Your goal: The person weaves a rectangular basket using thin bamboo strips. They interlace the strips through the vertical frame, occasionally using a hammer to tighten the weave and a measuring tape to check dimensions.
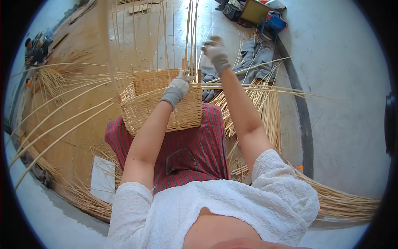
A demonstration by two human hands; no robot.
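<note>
A woven light-cane basket (pixel 159 110) rests on red checked cloth (pixel 209 149) over my lap, with long upright stakes rising from it. My left hand (pixel 177 88), in a pale glove with a grey cuff, grips upright stakes at the basket's right rim. Long loose strands stretch out sideways from the rim. My right hand (pixel 215 52), gloved alike, is raised beyond the basket's right side, apart from it and blurred, so its fingers cannot be made out.
Cane bundles (pixel 259 112) lie at right, with more at lower left by a white sheet (pixel 102 178). Grey cloth (pixel 255 56) lies behind. Top right are a blue stool (pixel 273 27) and stacked items. People (pixel 39 52) sit at far left. A grey wall (pixel 344 83) bounds the right.
</note>
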